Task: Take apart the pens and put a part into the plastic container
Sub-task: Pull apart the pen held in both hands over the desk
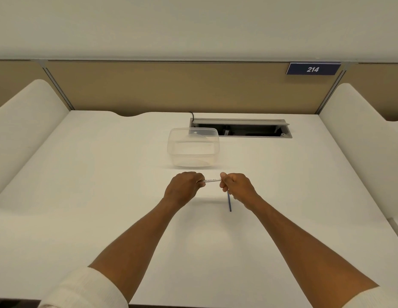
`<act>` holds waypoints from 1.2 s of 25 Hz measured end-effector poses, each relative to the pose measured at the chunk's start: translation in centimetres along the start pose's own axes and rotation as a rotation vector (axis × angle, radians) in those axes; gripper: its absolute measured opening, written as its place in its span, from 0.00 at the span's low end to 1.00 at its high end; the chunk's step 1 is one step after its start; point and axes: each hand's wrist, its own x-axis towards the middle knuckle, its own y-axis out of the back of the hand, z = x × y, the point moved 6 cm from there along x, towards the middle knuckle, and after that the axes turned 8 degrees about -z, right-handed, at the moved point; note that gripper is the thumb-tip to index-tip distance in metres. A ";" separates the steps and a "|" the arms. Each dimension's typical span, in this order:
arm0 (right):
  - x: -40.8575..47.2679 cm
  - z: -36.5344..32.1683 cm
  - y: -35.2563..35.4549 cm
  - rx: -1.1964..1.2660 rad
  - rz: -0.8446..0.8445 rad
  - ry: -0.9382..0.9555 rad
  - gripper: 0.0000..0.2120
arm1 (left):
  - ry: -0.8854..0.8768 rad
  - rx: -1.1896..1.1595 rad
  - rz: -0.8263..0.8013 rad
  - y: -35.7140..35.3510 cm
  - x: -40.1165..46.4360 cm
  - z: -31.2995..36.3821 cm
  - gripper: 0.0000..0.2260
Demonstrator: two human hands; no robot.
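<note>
The left hand point(184, 185) and right hand point(234, 187) are each pinching one end of the white pen point(212, 180), just before the plastic container point(193, 147). Right hand is also holding a blue refill point(229, 202); w/ a hard pull it is probably slipping out.
</note>
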 end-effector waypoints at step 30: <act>0.5 0.1 -0.5 0.123 0.045 -0.009 0.15 | 0.009 0.047 -0.004 0.1 0.4 -0.7 0.06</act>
